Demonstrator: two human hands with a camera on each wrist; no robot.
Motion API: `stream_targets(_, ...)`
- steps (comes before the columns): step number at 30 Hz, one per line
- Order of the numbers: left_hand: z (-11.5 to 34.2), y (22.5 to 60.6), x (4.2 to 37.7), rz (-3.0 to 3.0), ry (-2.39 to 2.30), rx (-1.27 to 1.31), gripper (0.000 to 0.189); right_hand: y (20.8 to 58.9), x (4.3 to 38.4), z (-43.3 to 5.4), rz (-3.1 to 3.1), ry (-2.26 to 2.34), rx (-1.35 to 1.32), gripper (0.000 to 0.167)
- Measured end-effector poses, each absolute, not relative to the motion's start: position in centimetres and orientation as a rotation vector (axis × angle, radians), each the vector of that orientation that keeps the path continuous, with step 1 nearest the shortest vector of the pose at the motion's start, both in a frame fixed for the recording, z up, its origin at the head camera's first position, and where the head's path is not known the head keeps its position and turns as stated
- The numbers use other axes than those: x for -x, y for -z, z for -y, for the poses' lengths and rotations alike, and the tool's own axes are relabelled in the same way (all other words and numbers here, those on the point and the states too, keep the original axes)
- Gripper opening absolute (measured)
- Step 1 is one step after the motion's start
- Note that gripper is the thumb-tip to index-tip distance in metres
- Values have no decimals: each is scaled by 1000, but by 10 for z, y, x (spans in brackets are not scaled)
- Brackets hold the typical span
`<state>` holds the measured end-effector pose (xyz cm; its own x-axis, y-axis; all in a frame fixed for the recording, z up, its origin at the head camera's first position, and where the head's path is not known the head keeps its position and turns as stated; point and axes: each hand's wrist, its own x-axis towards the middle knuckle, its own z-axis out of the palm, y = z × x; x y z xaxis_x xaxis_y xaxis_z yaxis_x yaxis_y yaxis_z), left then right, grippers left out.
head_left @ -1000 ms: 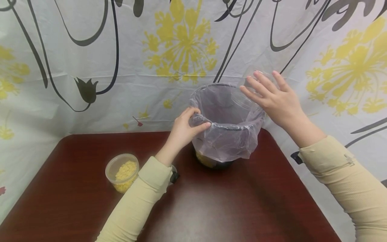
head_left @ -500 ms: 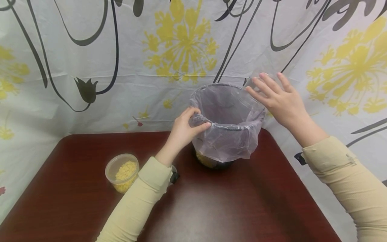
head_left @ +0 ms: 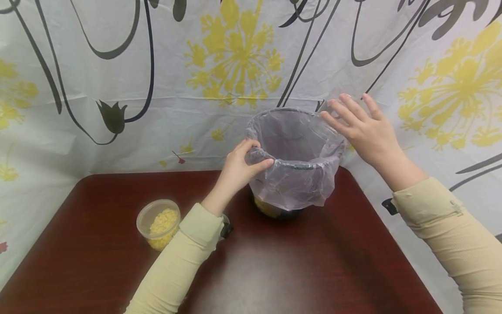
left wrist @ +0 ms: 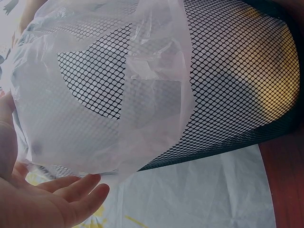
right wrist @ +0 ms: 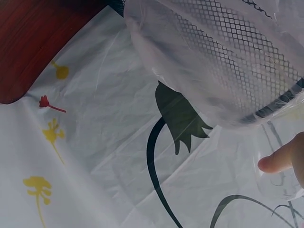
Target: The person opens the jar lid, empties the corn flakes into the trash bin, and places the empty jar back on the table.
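Note:
A black mesh trash can [left wrist: 228,80] stands on the table, lined with a translucent pale purple trash bag [head_left: 294,187] folded over its rim. My left hand [head_left: 241,163] grips the bagged rim at the near left, thumb outside and fingers over the edge. At the can's right, my right hand [head_left: 366,131] is raised just above the rim, holding a clear plastic container [right wrist: 268,178]. The thumb lies against the container's side in the right wrist view; most of the container is hidden behind the hand in the head view.
On the table [head_left: 274,270], left of the left forearm, sits a clear round tub [head_left: 144,220] partly filled with yellow crumbly pieces [head_left: 164,222]. A flower-printed white sheet [head_left: 188,131] hangs directly behind the table and along its right side.
My right hand has shifted slightly right with the clear container, whose rim no longer hangs over the can's opening as before. The left hand keeps its grip on the rim.

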<state>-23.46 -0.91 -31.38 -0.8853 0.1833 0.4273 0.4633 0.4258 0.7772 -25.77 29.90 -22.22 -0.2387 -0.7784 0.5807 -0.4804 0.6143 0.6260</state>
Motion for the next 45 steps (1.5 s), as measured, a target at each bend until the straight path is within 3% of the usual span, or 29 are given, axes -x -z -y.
stream_targets(11, 9, 314, 235, 2393, 1432, 568, 41, 222, 258, -304, 1906, 326, -928, 56)
stream_targets(20, 9, 314, 235, 2396, 1433, 566, 41, 223, 259, -306, 1852, 169, -822, 46)
stream_targets(30, 9, 314, 235, 2397, 1435, 568, 41, 222, 254, -321, 2034, 142, -744, 70)
stream_targets(45, 9, 314, 235, 2398, 1440, 561, 41, 225, 250, -331, 2075, -113, -564, 79)
